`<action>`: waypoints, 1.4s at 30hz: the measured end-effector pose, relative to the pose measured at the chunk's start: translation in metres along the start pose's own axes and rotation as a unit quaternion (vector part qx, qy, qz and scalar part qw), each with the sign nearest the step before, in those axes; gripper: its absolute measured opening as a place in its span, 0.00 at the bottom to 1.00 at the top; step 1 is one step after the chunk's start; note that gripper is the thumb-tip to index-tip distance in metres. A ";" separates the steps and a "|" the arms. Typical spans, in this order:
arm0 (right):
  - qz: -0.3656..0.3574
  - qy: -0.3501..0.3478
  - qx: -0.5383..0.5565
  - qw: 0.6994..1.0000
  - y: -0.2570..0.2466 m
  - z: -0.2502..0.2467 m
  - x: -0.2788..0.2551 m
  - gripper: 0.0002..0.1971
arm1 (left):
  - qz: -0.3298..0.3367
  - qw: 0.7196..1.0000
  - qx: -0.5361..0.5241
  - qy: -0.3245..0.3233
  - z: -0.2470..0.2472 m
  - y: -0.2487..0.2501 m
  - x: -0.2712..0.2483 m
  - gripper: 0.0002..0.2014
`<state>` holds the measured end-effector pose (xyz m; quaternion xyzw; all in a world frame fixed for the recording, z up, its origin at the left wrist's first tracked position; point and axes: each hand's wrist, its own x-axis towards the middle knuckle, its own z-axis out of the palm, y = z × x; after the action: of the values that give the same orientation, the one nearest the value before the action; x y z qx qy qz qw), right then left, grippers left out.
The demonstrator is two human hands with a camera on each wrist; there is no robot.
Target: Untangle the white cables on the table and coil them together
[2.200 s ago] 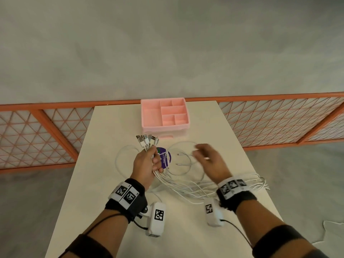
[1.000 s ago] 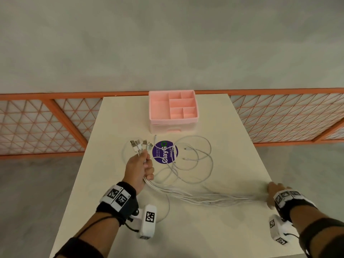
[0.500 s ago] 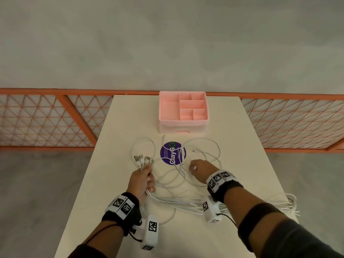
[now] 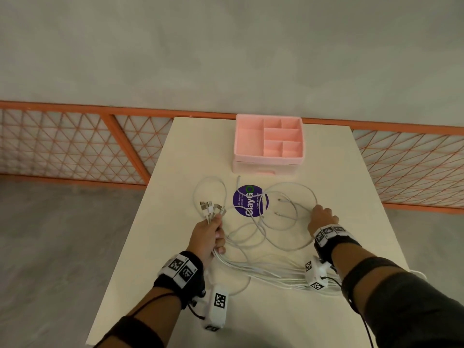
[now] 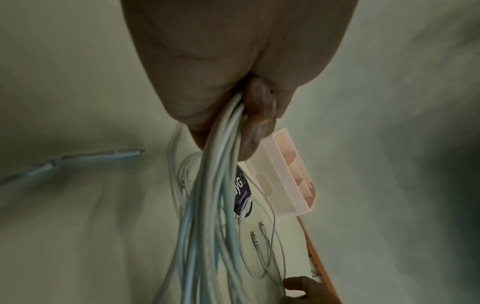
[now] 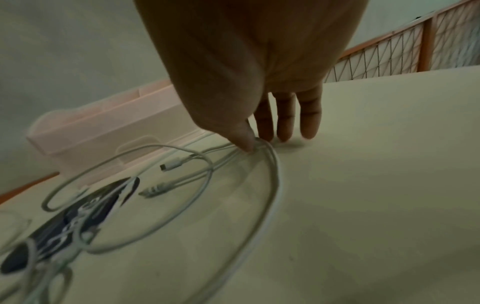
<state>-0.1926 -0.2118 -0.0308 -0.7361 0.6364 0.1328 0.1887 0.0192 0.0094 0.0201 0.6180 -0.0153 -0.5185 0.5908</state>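
Observation:
Several white cables (image 4: 288, 223) lie in loose loops on the cream table (image 4: 188, 151). My left hand (image 4: 213, 231) grips their bunched ends in a fist, and the USB plugs (image 4: 212, 208) stick out above it. In the left wrist view the bundle (image 5: 213, 185) hangs from the curled fingers (image 5: 255, 115). From that fist the strands (image 4: 263, 270) run rightwards along the table. My right hand (image 4: 322, 217) sits at the right edge of the loops. There its thumb (image 6: 244, 139) pinches a cable loop (image 6: 272, 164), while the other fingers (image 6: 285, 125) touch the table.
A pink compartment organiser (image 4: 267, 160) stands at the far middle of the table. A round purple sticker (image 4: 251, 200) lies under the loops. Two loose small plugs (image 6: 171, 164) rest near it. An orange mesh fence (image 4: 125, 141) runs behind the table.
My right hand swept out to the table's right end, came back to the middle of the loops, then shifted right to their outer edge. The left hand kept its grip.

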 end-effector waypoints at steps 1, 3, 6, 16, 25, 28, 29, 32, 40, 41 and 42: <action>0.015 0.004 0.033 0.999 0.002 0.003 -0.002 0.19 | 0.002 1.000 0.003 -0.001 0.001 0.000 0.001 0.17; 0.040 -0.004 0.094 0.995 0.004 0.007 -0.006 0.18 | 0.006 1.000 0.009 -0.005 0.003 0.002 0.001 0.17; 0.077 -0.021 0.179 0.981 0.008 0.004 -0.006 0.15 | 0.012 1.000 0.015 -0.009 0.008 0.006 0.002 0.17; -0.082 0.020 0.688 0.721 -0.049 -0.091 -0.065 0.10 | -0.031 0.995 -0.076 -0.052 0.019 0.020 0.004 0.21; -0.352 -0.076 0.407 0.839 -0.097 -0.038 -0.135 0.09 | -0.029 0.990 -0.105 -0.095 0.030 0.029 0.007 0.24; -0.370 -0.092 0.354 0.854 -0.095 -0.017 -0.146 0.08 | 0.001 0.995 -0.068 -0.073 0.033 0.027 0.002 0.13; -0.376 -0.085 0.341 0.858 -0.094 -0.016 -0.149 0.08 | 0.010 0.996 -0.055 -0.062 0.033 0.025 0.002 0.11; -0.406 -0.089 0.318 0.852 -0.089 -0.018 -0.151 0.06 | 0.009 0.998 -0.047 -0.042 0.032 0.023 0.002 0.10; -0.396 -0.092 0.258 0.877 -0.067 -0.011 -0.136 0.05 | 0.008 0.993 -0.115 -0.016 0.030 0.029 0.007 0.12; -0.387 -0.080 0.242 0.886 -0.058 -0.010 -0.131 0.07 | 0.009 0.990 -0.142 -0.014 0.029 0.033 0.007 0.14; -0.370 -0.065 0.236 0.896 -0.048 -0.010 -0.124 0.08 | 0.010 0.985 -0.174 -0.017 0.028 0.036 0.007 0.15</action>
<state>-0.1644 -0.1006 0.0371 -0.8419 0.3164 -0.0531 0.4339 0.0249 -0.0258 0.0492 0.4969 0.0590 -0.5176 0.6940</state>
